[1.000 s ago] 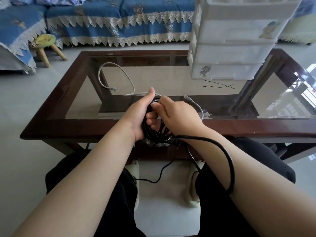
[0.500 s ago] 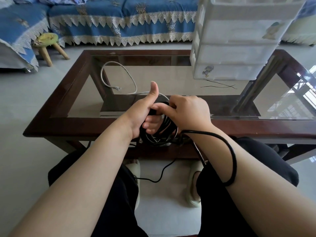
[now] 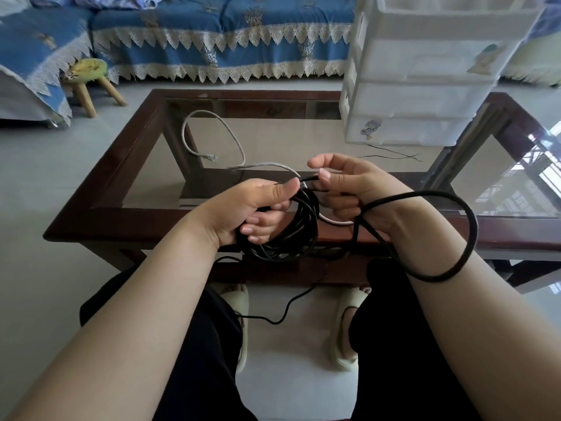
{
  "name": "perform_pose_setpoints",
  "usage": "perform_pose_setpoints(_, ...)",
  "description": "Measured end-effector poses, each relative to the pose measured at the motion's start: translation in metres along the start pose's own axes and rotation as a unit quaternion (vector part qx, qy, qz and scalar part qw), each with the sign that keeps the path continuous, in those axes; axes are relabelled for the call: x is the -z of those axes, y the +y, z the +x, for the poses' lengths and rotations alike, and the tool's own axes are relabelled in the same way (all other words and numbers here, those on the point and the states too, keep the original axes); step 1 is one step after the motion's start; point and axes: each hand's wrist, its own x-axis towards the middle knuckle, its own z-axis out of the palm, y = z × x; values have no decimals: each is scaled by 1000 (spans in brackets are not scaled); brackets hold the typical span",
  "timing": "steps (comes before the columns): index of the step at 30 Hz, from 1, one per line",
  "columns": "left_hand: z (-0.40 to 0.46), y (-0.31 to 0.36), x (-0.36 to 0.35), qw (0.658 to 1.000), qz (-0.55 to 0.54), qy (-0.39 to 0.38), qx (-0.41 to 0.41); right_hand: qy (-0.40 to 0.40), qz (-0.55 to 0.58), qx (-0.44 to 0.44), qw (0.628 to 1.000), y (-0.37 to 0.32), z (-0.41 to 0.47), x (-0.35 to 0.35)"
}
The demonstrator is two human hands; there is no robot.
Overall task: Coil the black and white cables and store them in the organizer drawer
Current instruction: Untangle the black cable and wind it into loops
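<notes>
A black cable (image 3: pixel 299 226), wound into a coil of several loops, hangs over the near edge of the glass table. My left hand (image 3: pixel 252 209) grips the coil, thumb on top and fingers curled through it. My right hand (image 3: pixel 349 186) pinches the cable's free end beside the coil. A thicker black loop runs round my right wrist, and a thin tail drops to the floor. The white cable (image 3: pixel 212 138) lies loose on the glass behind my hands. The white organizer (image 3: pixel 425 71), its drawers closed, stands at the table's far right.
The table (image 3: pixel 121 220) has a dark wood frame and a glass top. A small wooden stool (image 3: pixel 88 77) and a blue covered sofa (image 3: pixel 212 34) stand beyond it. My knees and slippers are below the table's front edge.
My hands have separated: the right hand lifted off the coil and now pinches the cable end to its right. My left thumb has come down onto the coil.
</notes>
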Motion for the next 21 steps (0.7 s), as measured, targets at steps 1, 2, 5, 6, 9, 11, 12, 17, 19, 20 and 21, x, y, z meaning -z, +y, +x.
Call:
perform_pose_setpoints(1, -1, 0, 2, 1000, -9, 4, -13, 10, -20, 7, 1000, -1, 1, 2)
perform_pose_setpoints(2, -2, 0, 5, 1000, -18, 9, -23, 13, -44, 12, 999, -2, 0, 4)
perform_pose_setpoints(5, -8, 4, 17, 996, -72, 20, -51, -20, -119, -3, 993, 0, -3, 9)
perform_pose_setpoints(6, -11, 6, 24, 992, -105, 25, -64, -37, -146, -19, 988, 2, -6, 9)
perform_pose_setpoints(9, -18, 14, 39, 973, -188, 71, -113, -91, -177, -57, 978, 6, -14, 7)
perform_pose_setpoints(11, -19, 16, 42, 944, -245, 155, -154, -130, -110, -56, 984, 6, -17, 8)
perform_pose_setpoints(12, -18, 16, 43, 917, -286, 212, -181, -141, -62, -53, 987, 4, -18, 8)
perform_pose_setpoints(17, -14, 12, 49, 749, -433, 429, -260, -62, -38, -115, 991, 0, -17, 1)
perform_pose_setpoints(19, -13, 10, 51, 732, -432, 464, -248, -12, -52, -85, 995, 5, -14, -4)
perform_pose_setpoints(20, -13, 11, 51, 736, -423, 472, -239, 24, -53, -51, 997, 7, -13, -5)
perform_pose_setpoints(21, -12, 11, 50, 745, -407, 476, -229, 78, -66, -9, 995, 10, -11, -6)
